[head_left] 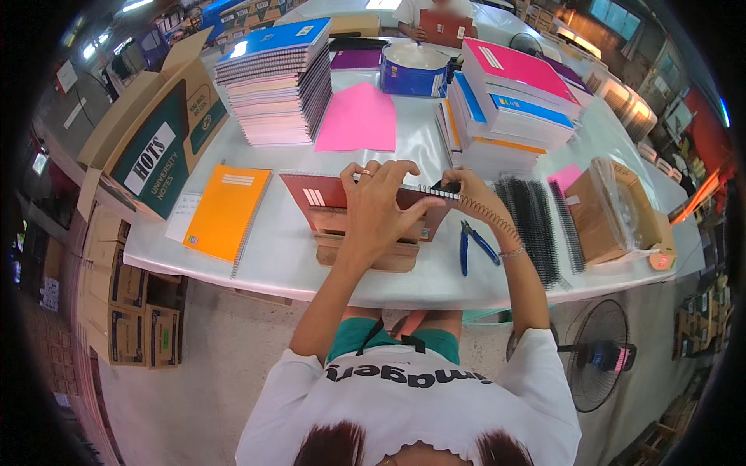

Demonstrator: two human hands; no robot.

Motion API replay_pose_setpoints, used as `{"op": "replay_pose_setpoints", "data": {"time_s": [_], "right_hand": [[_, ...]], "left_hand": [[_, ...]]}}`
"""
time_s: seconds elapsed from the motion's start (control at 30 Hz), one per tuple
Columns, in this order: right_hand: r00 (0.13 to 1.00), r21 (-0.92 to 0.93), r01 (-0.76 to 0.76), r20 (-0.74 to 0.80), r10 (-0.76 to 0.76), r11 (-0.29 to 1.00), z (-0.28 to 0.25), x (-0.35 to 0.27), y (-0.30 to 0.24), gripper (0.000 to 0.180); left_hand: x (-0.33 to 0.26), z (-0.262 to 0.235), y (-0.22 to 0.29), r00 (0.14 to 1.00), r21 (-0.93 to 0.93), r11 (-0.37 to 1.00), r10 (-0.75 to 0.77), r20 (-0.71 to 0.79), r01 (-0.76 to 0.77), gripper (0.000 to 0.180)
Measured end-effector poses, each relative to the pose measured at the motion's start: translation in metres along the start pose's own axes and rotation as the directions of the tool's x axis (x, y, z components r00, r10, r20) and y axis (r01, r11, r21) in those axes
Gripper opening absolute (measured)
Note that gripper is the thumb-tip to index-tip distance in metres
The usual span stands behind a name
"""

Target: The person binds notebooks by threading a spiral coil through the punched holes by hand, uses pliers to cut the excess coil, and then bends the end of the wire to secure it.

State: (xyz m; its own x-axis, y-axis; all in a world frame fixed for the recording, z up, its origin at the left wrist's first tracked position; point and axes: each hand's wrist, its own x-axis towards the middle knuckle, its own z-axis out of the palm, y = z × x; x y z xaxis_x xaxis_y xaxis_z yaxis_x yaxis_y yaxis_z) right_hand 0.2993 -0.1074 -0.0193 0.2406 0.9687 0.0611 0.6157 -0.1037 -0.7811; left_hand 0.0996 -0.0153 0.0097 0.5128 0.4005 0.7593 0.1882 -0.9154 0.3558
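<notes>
While left hand (375, 206) curls over top | maroon notebook (298, 191) stands beneath

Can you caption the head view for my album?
Hands on a red notebook, a coil at its edge, pliers nearby.

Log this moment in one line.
Left hand: holding maroon rectangular notebook | Right hand: at notebook's right end, by thin brown spiral coil | Against notebook: brown stand | Nearby: blue-handled pliers

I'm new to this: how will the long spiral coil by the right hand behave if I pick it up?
The spiral coil probably feels light, being thin and open-wound. It's likely floppy and springy, since it bends downward past the right hand.
</notes>
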Motion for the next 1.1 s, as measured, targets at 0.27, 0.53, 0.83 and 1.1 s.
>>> {"op": "replay_pose_setpoints", "data": {"time_s": [0.27, 0.53, 0.83, 1.1], "right_hand": [[0.983, 0.682, -0.092, 0.177, -0.042, 0.725, -0.027, -0.009, -0.031, 0.029], [0.961, 0.491, -0.064, 0.266, -0.080, 0.869, -0.045, 0.007, -0.044, 0.031], [0.930, 0.213, -0.182, 0.356, 0.097, 0.960, -0.039, 0.028, -0.036, 0.043], [0.916, 0.153, -0.169, 0.389, 0.098, 0.974, -0.029, 0.052, -0.004, 0.044]], "left_hand": [[-0.014, -0.008, -0.012, 0.996, 0.197, 0.979, -0.046, -0.074, 0.060, 0.044], [-0.009, -0.011, -0.011, 0.996, 0.100, 0.993, -0.061, -0.065, 0.067, 0.048], [-0.002, -0.013, -0.011, 0.998, 0.100, 0.994, -0.042, -0.040, 0.046, 0.046], [0.000, -0.010, -0.013, 0.998, 0.090, 0.994, -0.064, 0.001, 0.064, 0.048]]}}
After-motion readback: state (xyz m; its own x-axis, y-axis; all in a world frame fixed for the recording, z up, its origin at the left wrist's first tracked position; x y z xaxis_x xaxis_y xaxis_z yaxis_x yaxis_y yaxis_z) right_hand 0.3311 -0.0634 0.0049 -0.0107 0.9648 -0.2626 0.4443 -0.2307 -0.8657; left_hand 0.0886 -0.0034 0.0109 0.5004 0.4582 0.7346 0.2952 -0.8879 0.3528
